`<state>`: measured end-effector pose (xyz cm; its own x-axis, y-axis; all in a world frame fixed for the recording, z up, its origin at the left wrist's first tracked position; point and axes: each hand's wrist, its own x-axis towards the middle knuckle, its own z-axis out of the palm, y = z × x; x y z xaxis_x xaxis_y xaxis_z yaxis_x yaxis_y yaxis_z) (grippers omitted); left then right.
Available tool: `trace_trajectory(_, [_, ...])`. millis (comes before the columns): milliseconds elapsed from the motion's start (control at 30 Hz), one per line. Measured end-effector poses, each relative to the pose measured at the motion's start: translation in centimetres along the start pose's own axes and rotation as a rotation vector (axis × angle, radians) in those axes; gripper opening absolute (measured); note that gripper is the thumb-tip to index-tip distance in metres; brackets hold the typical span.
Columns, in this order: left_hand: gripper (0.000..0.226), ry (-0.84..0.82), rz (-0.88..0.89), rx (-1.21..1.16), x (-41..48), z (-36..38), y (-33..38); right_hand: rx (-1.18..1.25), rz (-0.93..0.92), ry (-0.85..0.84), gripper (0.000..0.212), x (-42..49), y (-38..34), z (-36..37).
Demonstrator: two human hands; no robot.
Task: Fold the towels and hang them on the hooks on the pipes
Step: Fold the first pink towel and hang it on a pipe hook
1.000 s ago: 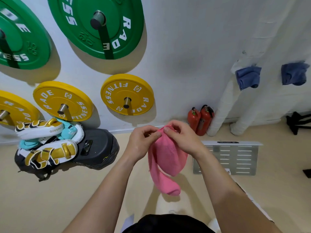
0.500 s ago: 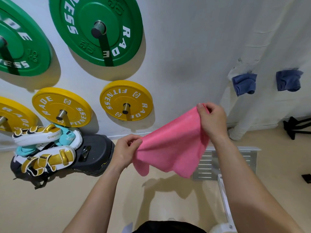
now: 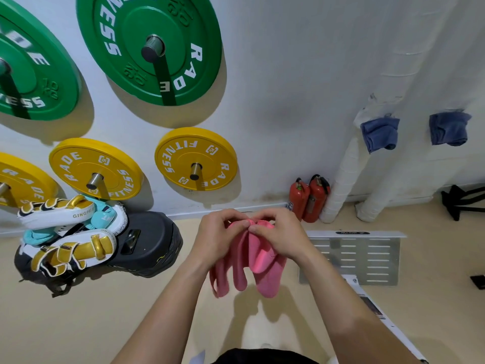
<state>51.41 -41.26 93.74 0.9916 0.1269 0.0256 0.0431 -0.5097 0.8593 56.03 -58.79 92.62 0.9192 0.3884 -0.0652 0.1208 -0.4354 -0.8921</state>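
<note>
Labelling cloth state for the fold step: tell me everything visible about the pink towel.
The pink towel is a soft, fuzzy-looking cloth, plain pink with no print showing. It is gathered at its top edge, where the left hand and right hand pinch it, fingertips close together. Below them it hangs in several loose lobes, unevenly bunched, not a neat fold. It is held in the air above the beige floor, touching only the two hands. Its upper edge is partly hidden by fingers.
</note>
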Motion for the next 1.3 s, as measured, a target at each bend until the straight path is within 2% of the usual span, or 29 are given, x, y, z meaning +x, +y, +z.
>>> trace_trajectory(67, [0.006, 0.007, -0.015, -0.007, -0.2, 0.4, -0.2, -0.023, 0.009, 0.041, 0.007, 0.0, -0.1, -0.6])
trace_trajectory(233, [0.011, -0.039, -0.102, -0.041, -1.3, 0.7, -1.3, -0.041, -0.113, 0.137, 0.02, 0.4, -1.2, -3.9])
trace_trajectory(300, [0.01, -0.058, -0.168, -0.134, -1.9, 0.8, -1.9, -0.033, -0.141, 0.2, 0.024, 0.6, -1.5, -5.5])
trace_trajectory(367, [0.01, -0.02, -0.208, -0.177, -2.4, 0.5, -2.7, -0.057, -0.122, 0.285, 0.021, 0.7, -1.2, -7.1])
trace_trajectory(467, [0.012, 0.06, -0.209, -0.101, -2.6, -0.5, -3.7, -0.19, 0.0, 0.347, 0.009, 0.4, 0.2, -9.1])
trace_trajectory(567, [0.014, 0.047, -0.168, -0.026, -2.3, -0.9, -3.2, -0.319, 0.098, 0.262, 0.009, -0.4, 1.1, -8.5])
trace_trajectory(667, [0.014, 0.008, -0.051, 0.022, -2.1, -0.1, -1.4, -0.338, 0.04, 0.09, 0.039, -1.0, 0.2, -4.9])
trace_trajectory(700, [0.012, -0.003, -0.024, 0.031, -2.1, 0.2, -0.9, -0.297, 0.031, 0.023, 0.044, -1.2, -0.2, -3.5])
trace_trajectory(800, [0.013, -0.032, -0.003, 0.037, -2.2, 0.6, 0.1, -0.137, 0.038, -0.139, 0.028, -1.4, -0.7, 0.1])
trace_trajectory(867, [0.017, -0.038, -0.01, 0.035, -2.4, 0.4, 0.0, -0.158, -0.002, -0.13, 0.01, -1.4, -0.4, 1.2])
trace_trajectory(933, [0.016, -0.014, -0.036, 0.042, -2.8, -0.1, -0.8, -0.14, 0.003, -0.104, 0.003, -1.4, -0.4, 1.2])
trace_trajectory(1067, [0.012, 0.021, -0.193, 0.005, -4.0, -0.9, -2.7, -0.1, -0.003, -0.11, 0.008, -1.1, -0.5, 0.4])
trace_trajectory(1200, [0.026, 0.05, -0.147, 0.123, -5.0, -1.3, -5.0, -0.107, -0.015, -0.116, 0.017, -0.5, -0.2, -0.8])
trace_trajectory(1300, [0.024, 0.069, -0.168, 0.122, -5.7, -1.7, -6.1, -0.114, 0.014, -0.096, 0.015, -0.3, 0.5, -1.6])
